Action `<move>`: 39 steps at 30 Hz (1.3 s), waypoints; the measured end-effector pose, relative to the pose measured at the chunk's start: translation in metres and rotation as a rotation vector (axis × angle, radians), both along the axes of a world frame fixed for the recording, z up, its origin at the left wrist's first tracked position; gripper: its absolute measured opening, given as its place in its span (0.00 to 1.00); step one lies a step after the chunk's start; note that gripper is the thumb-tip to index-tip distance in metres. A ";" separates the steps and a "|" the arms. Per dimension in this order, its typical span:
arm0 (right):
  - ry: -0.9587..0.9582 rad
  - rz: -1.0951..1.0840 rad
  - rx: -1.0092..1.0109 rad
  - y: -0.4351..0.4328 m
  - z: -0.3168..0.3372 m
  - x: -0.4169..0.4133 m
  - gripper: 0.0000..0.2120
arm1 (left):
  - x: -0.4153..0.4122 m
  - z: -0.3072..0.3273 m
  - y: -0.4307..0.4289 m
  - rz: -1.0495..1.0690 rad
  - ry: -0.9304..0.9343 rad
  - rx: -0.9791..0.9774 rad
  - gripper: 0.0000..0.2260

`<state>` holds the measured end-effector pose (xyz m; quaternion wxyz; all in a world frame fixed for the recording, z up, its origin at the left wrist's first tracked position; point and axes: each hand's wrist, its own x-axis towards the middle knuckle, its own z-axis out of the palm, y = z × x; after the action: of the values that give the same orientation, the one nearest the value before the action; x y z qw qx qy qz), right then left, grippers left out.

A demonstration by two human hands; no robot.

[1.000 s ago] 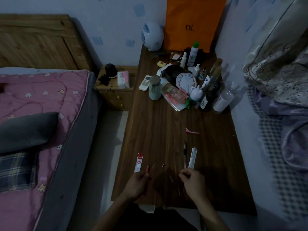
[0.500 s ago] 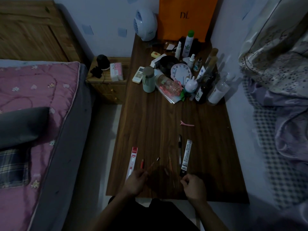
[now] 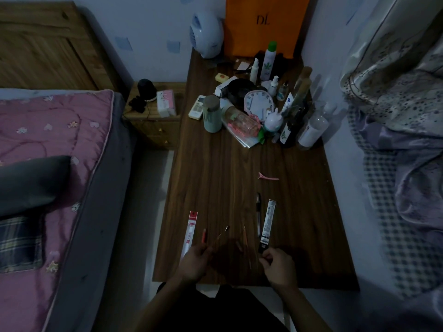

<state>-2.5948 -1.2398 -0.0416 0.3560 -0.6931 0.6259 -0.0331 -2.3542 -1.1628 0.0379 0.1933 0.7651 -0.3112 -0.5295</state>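
The thin refill (image 3: pixel 220 236) juts up and away from the left hand (image 3: pixel 195 262), whose curled fingers pinch its near end. It sits well to the left of the black pen (image 3: pixel 258 212), its dark tip slanting toward that pen. The black-and-white packet (image 3: pixel 268 224) lies just right of the pen and almost parallel to it. The right hand (image 3: pixel 278 264) pinches the packet's dark near end between thumb and fingertip. The 2 hands are apart, both on the near side of the pen, over the near edge of the wooden table (image 3: pixel 215 176).

Between the held refill and the pen, a second thin stick (image 3: pixel 245 236) lies flat on the wood, too dim to identify. Farther left of the pen than the refill is a small orange-red piece (image 3: pixel 203 235), and past that a red-and-white packet (image 3: pixel 190 230) close to the table's left edge. A pink hair clip (image 3: pixel 268 177) lies alone beyond the pen's far end.

Far beyond the pen, bottles crowd together around a mint tumbler (image 3: pixel 212 115) and a round white dial with a pink rim (image 3: pixel 259 101). An orange bag (image 3: pixel 263 25) stands against the wall behind them. Well left of the pen, off the table, is a bed with a pink quilt (image 3: pixel 48 140).
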 end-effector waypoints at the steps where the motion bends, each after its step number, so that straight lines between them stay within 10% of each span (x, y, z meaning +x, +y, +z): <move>1: -0.004 -0.001 0.005 0.000 -0.001 -0.001 0.03 | 0.000 0.001 0.000 -0.002 0.000 0.004 0.12; 8: -0.124 -0.120 0.047 0.001 -0.001 -0.006 0.06 | 0.002 0.000 0.002 0.015 0.053 -0.005 0.13; 15: -0.330 -0.677 0.196 -0.009 0.004 -0.029 0.13 | 0.006 -0.002 0.004 0.074 0.111 -0.033 0.11; 35: -0.688 -0.266 0.637 -0.008 0.099 0.089 0.10 | -0.020 0.042 -0.013 -0.077 0.325 -0.244 0.10; 39: -0.737 -0.470 0.575 -0.012 0.098 0.090 0.15 | -0.016 0.029 -0.011 -0.031 0.152 -0.201 0.12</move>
<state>-2.5051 -1.2515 0.0563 0.7117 -0.3504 0.5815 -0.1805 -2.3703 -1.1737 0.0673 0.2839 0.6944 -0.3592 -0.5552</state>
